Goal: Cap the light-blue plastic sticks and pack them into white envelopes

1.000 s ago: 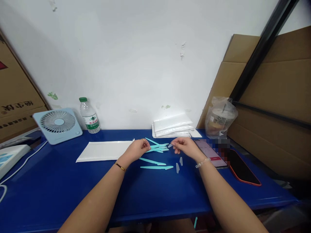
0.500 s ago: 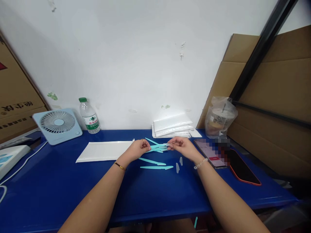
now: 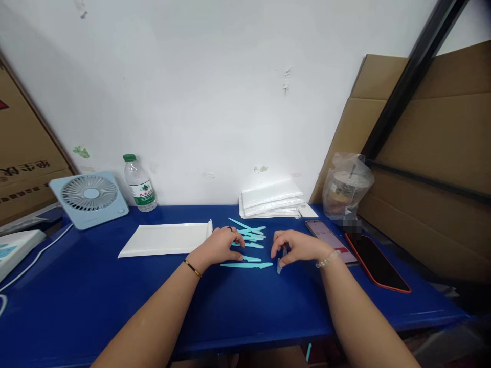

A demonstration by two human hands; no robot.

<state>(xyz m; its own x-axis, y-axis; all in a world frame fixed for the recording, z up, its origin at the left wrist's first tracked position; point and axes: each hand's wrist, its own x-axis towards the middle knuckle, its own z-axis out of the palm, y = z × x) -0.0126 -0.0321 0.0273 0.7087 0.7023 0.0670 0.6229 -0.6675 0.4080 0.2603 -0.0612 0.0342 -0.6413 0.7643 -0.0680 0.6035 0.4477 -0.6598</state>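
1. blue table [image 3: 249,312], smooth top, back edge near wall.
2. turquoise tools [image 3: 253,236] mid-table, several crossed in a loose pile, others lying apart closer to front edge.
3. small clear caps [image 3: 279,266] just right of the tools.
4. flat white pouch [image 3: 164,239] left of the tools.
5. white packets [image 3: 272,200], stacked at back.
6. at right: phone with lit screen [image 3: 326,236], dark phone with orange rim [image 3: 379,264] beside it.
7. back right: bagged drink cup [image 3: 342,191].
8. back left: green-capped bottle [image 3: 140,186], light blue fan [image 3: 91,194] tilted.
9. far left: white cable [image 3: 42,255].
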